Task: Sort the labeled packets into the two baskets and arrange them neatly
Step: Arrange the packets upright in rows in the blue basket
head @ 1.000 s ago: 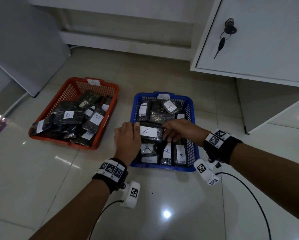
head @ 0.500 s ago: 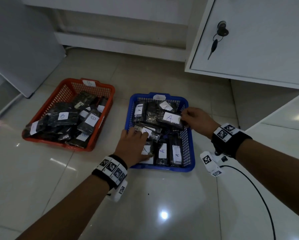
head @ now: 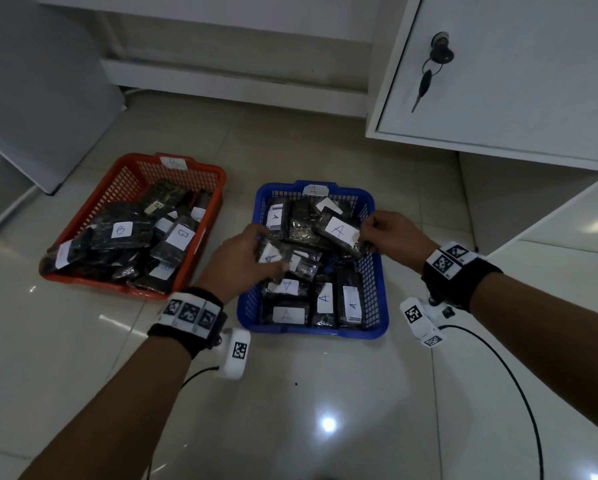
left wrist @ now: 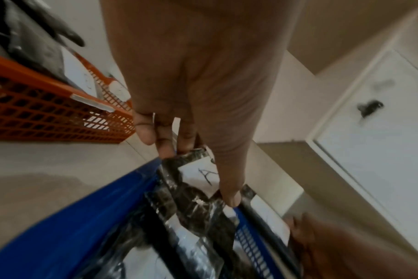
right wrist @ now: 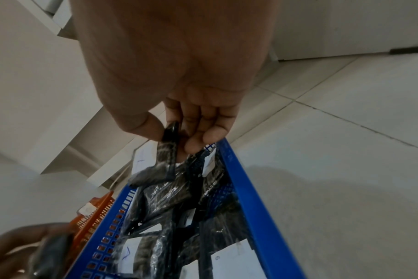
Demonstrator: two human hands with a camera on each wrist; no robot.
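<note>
A blue basket (head: 380,278) tagged A holds several dark packets with white A labels. To its left an orange basket (head: 124,178) tagged B holds several B packets (head: 122,230). My left hand (head: 252,251) grips one A packet (head: 273,254) above the blue basket's left side; the left wrist view shows thumb and fingers (left wrist: 229,192) pinching that A packet (left wrist: 198,175). My right hand (head: 384,230) pinches the edge of a larger A packet (head: 339,232), raised over the basket's far right. In the right wrist view the pinched packet (right wrist: 165,160) hangs from thumb and fingertips (right wrist: 198,143).
Both baskets stand on a glossy tiled floor (head: 325,393). A white cabinet (head: 515,71) with keys (head: 425,81) in its lock stands at the right. A grey panel (head: 31,91) leans at the left. Cables run from both wrist cameras.
My left hand went from lying on the packets to lifting one A packet. The right hand has raised its A packet a little higher over the far right of the blue basket.
</note>
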